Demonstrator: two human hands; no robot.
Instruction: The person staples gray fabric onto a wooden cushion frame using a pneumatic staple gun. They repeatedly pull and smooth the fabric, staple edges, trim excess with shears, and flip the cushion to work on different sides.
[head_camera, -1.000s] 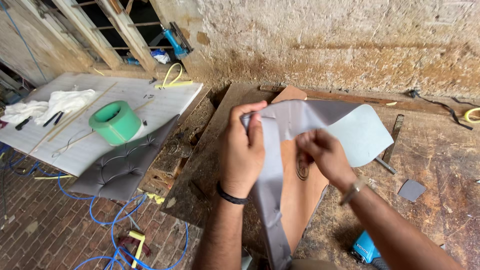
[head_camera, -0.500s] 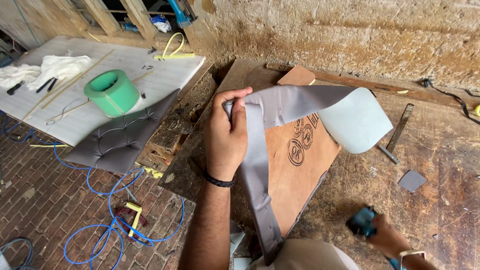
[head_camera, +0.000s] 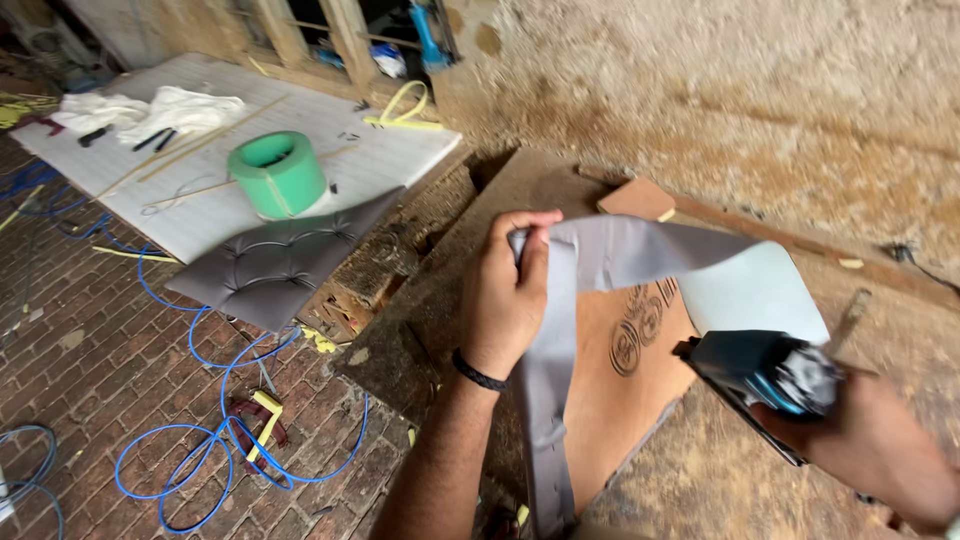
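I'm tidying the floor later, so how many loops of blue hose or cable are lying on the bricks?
2 that I can tell: one large blue coil on the brick floor below the grey tufted panel, and part of another blue loop at the lower left edge. More may be hidden out of frame.

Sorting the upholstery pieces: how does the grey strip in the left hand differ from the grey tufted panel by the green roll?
The grey strip is smooth, long and hangs folded from the left hand; the tufted panel is buttoned, broad and lies flat, untouched. Both are grey.
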